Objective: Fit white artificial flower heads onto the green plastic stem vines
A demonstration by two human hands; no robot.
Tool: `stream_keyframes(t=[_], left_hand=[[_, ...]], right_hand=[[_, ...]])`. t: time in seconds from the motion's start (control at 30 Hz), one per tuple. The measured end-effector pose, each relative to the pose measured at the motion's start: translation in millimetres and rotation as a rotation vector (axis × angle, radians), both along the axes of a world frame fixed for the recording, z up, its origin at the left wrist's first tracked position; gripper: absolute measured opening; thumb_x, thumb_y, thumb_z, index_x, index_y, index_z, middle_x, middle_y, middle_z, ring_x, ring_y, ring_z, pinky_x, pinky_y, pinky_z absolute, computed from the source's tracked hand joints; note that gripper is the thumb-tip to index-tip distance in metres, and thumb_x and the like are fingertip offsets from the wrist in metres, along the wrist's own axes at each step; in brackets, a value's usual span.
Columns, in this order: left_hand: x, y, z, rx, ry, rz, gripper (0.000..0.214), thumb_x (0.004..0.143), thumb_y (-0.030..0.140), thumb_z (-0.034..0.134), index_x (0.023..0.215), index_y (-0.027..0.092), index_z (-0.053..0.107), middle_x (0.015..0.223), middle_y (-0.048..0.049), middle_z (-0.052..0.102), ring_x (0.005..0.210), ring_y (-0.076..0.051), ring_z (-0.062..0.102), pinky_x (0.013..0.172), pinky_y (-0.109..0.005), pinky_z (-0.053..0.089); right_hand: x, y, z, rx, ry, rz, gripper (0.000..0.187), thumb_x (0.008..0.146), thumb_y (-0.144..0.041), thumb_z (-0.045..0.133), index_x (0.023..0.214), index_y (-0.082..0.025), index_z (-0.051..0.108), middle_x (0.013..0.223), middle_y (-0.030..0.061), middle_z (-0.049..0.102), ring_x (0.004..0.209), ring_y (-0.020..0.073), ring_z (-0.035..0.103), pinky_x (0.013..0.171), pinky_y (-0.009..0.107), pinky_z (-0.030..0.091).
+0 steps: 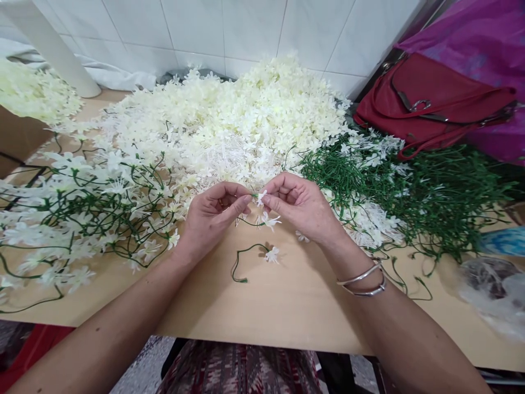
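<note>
My left hand (215, 213) and my right hand (301, 205) meet fingertip to fingertip over the table. Between them is a small white artificial flower (261, 197) with a bit of green stem showing. The left thumb and forefinger pinch the stem side, while the right thumb and forefinger press on the petals. Just beneath the hands hangs or lies another white flower (269, 220) on a green stem; which of the two I cannot tell. Nearer to me, a single stemmed flower (272, 255) rests on the wood. A loose white blossom (302, 236) lies beside my right wrist.
A large heap of white petals (266, 104) spreads along the tiled wall. Stemmed white flowers (77, 219) pile up at left. Bundles of green stems (447, 191) lie at right, below a red handbag (438, 104). A clear plastic bag (496, 290) sits at the right edge.
</note>
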State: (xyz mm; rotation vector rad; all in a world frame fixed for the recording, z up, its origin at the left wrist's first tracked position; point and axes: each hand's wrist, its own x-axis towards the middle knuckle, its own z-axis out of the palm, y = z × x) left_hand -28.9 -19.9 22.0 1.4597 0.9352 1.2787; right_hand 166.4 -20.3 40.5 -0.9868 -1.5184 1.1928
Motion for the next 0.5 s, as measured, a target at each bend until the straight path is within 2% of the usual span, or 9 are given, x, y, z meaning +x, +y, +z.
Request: stream_keyframes(t=[0.2,0.37,0.5], left_hand=[[1,1,-3.5,-0.033,-0.021,-0.017,0.027,0.082,0.043,0.086,0.088,0.018,0.076,0.072,-0.0016,0.075,0.063,-0.014,0.072,0.061,-0.024,0.058],[3,4,-9.6,-0.145,-0.056,-0.071,0.03,0.082,0.044,0.086,0.084,0.016,0.074,0.07,-0.0016,0.075,0.064,-0.013,0.072,0.063,-0.022,0.059],[3,5,-17.1,-0.142,-0.043,-0.089,0.028,0.083,0.042,0.085,0.085,0.016,0.073,0.07,-0.002,0.076,0.065,-0.014,0.072,0.065,-0.023,0.059]], right_hand=[[-3,3,-6.2,-0.024,0.02,0.009,0.021,0.083,-0.034,0.083,0.085,-0.02,0.068,0.073,-0.0018,0.068,0.065,0.012,0.064,0.062,0.027,0.052],[-4,8,-18.9,-0.037,0.076,0.046,0.023,0.084,-0.036,0.082,0.086,-0.019,0.067,0.072,-0.0013,0.069,0.067,0.0121,0.066,0.067,0.027,0.055],[-5,10,-29.7,-0.066,0.067,0.042,0.025,0.084,-0.038,0.082,0.087,-0.02,0.066,0.076,-0.0008,0.07,0.07,0.0126,0.067,0.069,0.027,0.057]])
